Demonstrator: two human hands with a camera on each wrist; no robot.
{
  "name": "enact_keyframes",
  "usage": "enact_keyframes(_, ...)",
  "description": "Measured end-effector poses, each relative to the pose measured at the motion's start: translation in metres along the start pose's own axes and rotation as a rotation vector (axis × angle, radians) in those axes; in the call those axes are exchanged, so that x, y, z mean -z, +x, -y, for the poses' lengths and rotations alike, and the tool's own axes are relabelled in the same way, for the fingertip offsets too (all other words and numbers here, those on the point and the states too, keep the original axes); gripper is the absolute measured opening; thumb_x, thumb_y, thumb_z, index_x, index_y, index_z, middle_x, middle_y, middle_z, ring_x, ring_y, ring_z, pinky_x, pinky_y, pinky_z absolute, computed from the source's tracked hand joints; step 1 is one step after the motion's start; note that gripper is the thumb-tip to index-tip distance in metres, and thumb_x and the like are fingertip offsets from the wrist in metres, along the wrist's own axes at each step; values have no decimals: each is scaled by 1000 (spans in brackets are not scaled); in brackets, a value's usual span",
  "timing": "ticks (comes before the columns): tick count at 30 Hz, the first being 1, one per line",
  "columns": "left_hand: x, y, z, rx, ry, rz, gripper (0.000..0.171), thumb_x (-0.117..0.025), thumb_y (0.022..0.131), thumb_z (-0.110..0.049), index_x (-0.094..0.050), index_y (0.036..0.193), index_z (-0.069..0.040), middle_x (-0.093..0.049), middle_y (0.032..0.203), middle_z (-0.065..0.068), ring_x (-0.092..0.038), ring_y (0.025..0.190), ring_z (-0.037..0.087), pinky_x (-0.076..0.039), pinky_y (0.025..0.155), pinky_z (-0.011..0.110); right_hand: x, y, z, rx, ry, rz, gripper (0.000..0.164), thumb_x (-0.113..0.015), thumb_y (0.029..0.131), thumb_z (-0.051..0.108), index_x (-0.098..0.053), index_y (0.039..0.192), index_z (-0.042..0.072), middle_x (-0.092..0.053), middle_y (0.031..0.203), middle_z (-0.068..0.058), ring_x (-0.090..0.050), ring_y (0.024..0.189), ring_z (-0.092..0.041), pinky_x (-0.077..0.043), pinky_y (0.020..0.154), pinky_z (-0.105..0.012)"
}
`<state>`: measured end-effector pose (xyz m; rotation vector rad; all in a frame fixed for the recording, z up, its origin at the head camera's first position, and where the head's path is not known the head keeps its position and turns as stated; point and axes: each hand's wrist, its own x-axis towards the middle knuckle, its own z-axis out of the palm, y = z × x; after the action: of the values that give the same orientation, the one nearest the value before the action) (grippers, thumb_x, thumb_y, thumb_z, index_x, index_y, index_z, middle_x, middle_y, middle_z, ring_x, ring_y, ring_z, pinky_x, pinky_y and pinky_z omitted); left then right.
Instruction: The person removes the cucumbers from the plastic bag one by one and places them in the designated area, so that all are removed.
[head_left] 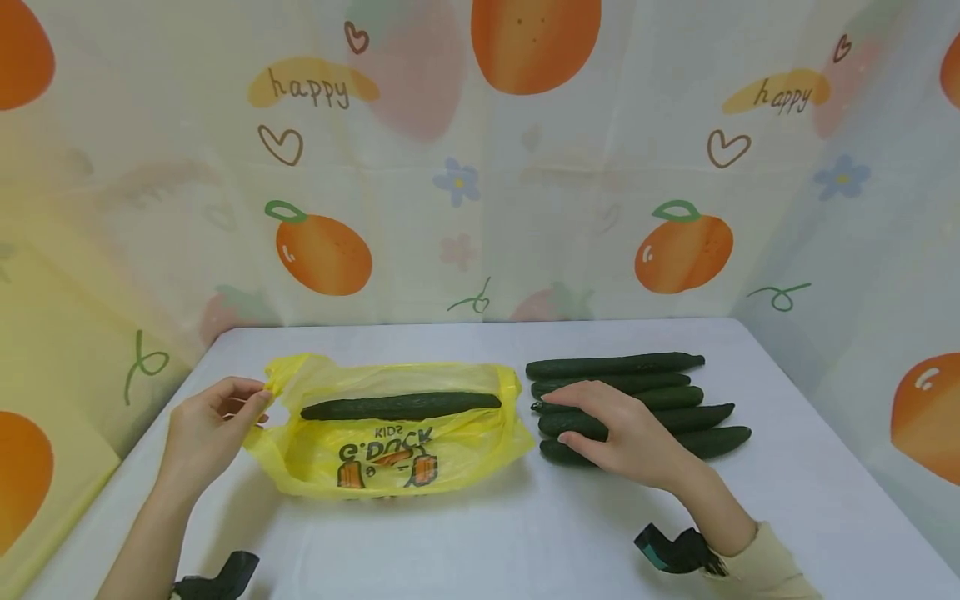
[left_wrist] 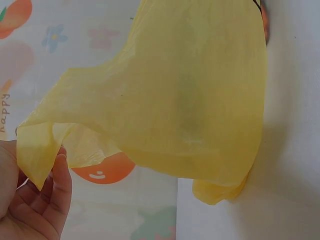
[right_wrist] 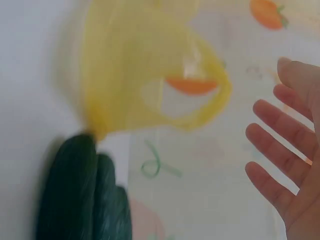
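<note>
A yellow plastic bag [head_left: 465, 462] with upside-down duck lettering spreads across the left half of the table. One cucumber [head_left: 401, 407] lies lengthwise between its pale far side and printed near side. At the bag's left end, my left hand [head_left: 213, 425] pinches a handle corner between thumb and fingers; the left wrist view shows the bag [left_wrist: 200, 100] hanging from that grip. Several dark green cucumbers [head_left: 615, 364] lie side by side to the right. Over their left ends hovers my right hand [head_left: 622, 429], and the right wrist view shows its fingers [right_wrist: 280, 150] spread, holding nothing.
A white table [head_left: 480, 550] carries everything, its back edge meeting a hanging cloth [head_left: 540, 242] printed with oranges and hearts. Similar cloth covers both sides. Black straps [head_left: 675, 550] sit at the wrists. The bag's right handle loop [right_wrist: 217, 107] stands near the cucumbers' left ends.
</note>
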<state>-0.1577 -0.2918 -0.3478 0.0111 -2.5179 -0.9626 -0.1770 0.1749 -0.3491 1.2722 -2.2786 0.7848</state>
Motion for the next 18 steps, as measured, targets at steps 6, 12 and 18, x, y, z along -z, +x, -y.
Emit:
enact_keyframes(6,1,0,-1,-5,6,5,16,-63,87,-22,-65,93,-8,-66,80,4,-60,60,-2,-47,48,17,-10,21,19,45,34,19,37,-63,87,26,-57,120,12,-59,117,2,-53,110,-13,-44,93,-24)
enact_keyframes(12,2,0,-2,0,15,12,16,-63,87,-22,-65,93,-8,-65,80,4,-59,59,-5,-45,45,19,-23,41,30,64,42,41,39,-66,85,23,-57,121,13,-59,119,4,-53,110,-13,-47,90,-30)
enact_keyframes(18,2,1,-3,-10,25,10,16,-63,88,-22,-65,93,-8,-65,80,6,-58,59,-6,-43,43,20,-32,63,42,65,57,77,43,-69,83,21,-55,123,15,-58,120,7,-52,112,-8,-46,89,-25)
